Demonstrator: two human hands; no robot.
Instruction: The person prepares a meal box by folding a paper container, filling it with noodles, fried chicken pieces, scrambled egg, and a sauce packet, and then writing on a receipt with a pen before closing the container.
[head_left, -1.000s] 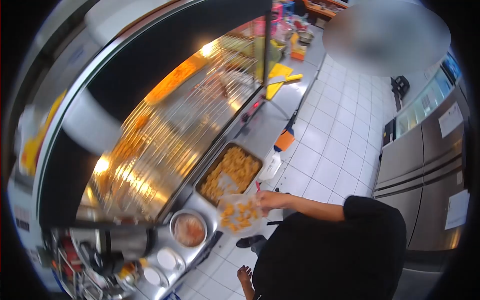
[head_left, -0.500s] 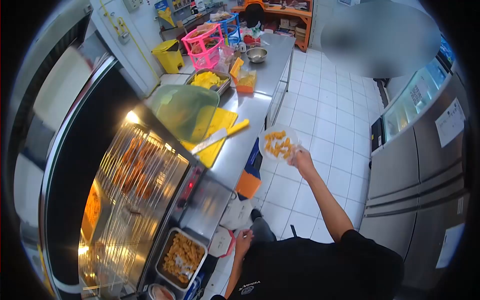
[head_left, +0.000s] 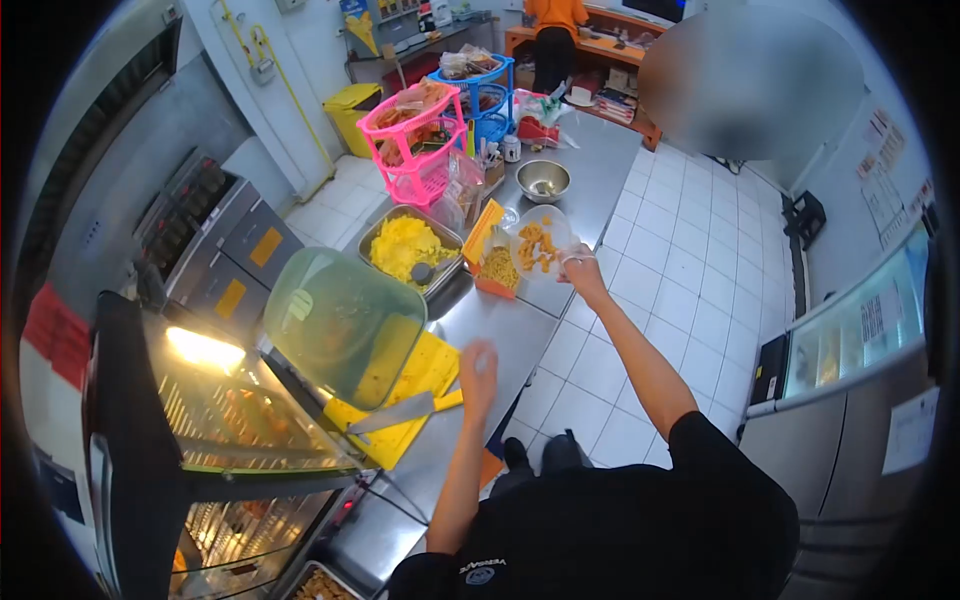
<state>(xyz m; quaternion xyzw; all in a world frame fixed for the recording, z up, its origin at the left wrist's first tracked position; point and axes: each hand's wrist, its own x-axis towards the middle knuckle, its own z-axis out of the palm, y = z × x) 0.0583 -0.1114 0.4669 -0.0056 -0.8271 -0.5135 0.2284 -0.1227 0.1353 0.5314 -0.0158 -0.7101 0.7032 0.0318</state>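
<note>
My right hand [head_left: 580, 268] grips the rim of a clear, shallow plastic bowl [head_left: 553, 226] holding fried, golden-brown pieces. The bowl is tilted beside an open orange carton [head_left: 496, 290], which has crumbly yellow food [head_left: 499, 266] inside. Over the counter's near edge is my left hand [head_left: 478, 375], its fingers smeared by motion. Close by on its left, a broad-bladed knife [head_left: 395, 411] with a yellow handle rests on a yellow cutting board [head_left: 400, 440]. A translucent green lid [head_left: 345, 325] partly covers that board.
A metal tray of yellow food [head_left: 408, 248] stands behind the carton. Farther back are a steel bowl [head_left: 543, 181], a pink tiered rack [head_left: 415, 145] and a blue one [head_left: 490, 100]. A lit glass warmer [head_left: 240, 410] is at left. A person in orange [head_left: 556, 40] stands at the back.
My right hand has carried the bowl from above the floor to the orange carton. My left hand has risen from low beside my body to above the counter. The view has shifted forward.
</note>
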